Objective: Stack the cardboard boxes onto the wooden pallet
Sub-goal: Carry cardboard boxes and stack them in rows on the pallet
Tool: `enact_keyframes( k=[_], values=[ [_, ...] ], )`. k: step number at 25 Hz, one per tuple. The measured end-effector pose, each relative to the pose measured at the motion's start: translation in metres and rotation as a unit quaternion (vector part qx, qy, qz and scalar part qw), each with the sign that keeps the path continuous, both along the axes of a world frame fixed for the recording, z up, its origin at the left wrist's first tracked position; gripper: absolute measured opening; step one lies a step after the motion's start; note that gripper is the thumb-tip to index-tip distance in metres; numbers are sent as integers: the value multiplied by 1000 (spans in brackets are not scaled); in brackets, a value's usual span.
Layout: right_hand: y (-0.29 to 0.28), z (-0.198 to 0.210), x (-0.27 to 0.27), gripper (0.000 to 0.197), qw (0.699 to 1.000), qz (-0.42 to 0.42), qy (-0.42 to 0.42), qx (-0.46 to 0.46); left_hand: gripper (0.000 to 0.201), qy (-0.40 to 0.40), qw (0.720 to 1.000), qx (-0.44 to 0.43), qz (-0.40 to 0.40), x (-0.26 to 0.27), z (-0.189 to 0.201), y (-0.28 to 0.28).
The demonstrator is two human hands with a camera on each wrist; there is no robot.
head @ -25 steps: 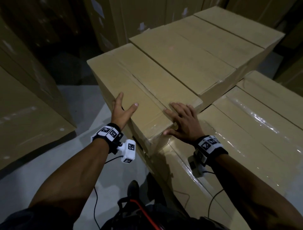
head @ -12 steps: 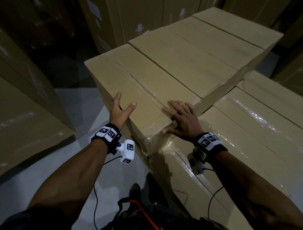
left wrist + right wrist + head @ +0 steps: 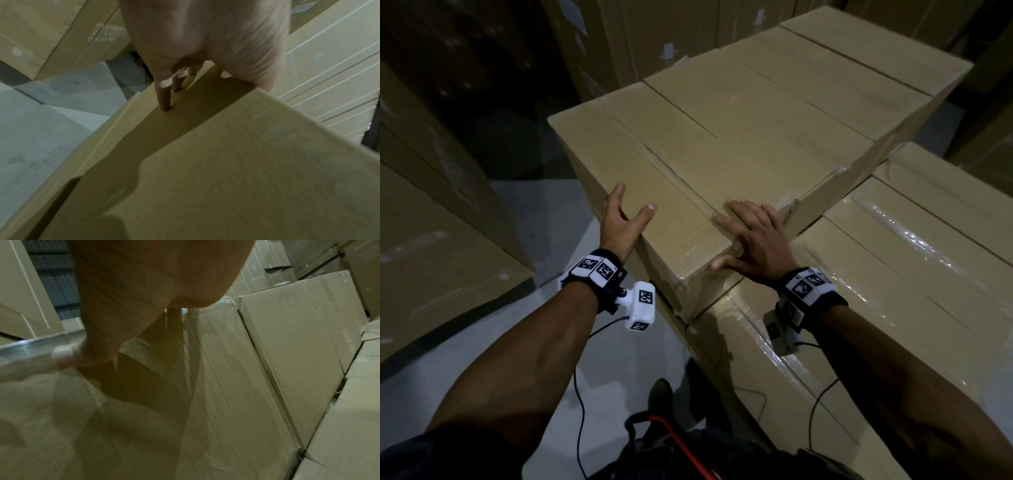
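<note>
A long cardboard box (image 3: pixel 688 164) lies on top of a lower layer of film-wrapped boxes (image 3: pixel 893 274), beside two more top boxes (image 3: pixel 774 96). My left hand (image 3: pixel 623 222) is at its left edge, thumb on the top and straight fingers (image 3: pixel 164 97) pressed against the side wall (image 3: pixel 246 162). My right hand (image 3: pixel 753 236) lies flat on the near right corner of the top. Its thumb (image 3: pixel 68 355) lies at the taped near edge of the box (image 3: pixel 144 418). No pallet shows in any view.
Tall cardboard stacks (image 3: pixel 441 222) stand to the left and more behind (image 3: pixel 654 41). Bare grey concrete floor (image 3: pixel 544 212) runs between them and my stack. Cables and a red-trimmed item (image 3: pixel 671 438) hang by my body at the bottom.
Both hands keep their places on the near top box. Only the view has shifted a little.
</note>
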State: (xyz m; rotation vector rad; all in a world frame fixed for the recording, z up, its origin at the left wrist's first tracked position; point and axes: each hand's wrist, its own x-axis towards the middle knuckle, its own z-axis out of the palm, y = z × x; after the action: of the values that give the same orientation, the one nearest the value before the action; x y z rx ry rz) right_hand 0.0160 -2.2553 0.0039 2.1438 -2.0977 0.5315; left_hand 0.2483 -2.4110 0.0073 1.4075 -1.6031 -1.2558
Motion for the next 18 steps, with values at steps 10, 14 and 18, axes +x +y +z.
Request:
enact_keyframes(
  k=[10, 14, 18],
  values=[
    [5, -19, 3, 89, 999, 17, 23, -31, 78, 1, 1000, -3, -3, 2, -6, 12],
    [9, -19, 5, 90, 999, 13, 29, -20, 79, 8, 1000, 3, -10, 6, -8, 13],
    [13, -17, 6, 90, 1000, 11, 22, -9, 77, 24, 1000, -3, -4, 5, -8, 15]
  ],
)
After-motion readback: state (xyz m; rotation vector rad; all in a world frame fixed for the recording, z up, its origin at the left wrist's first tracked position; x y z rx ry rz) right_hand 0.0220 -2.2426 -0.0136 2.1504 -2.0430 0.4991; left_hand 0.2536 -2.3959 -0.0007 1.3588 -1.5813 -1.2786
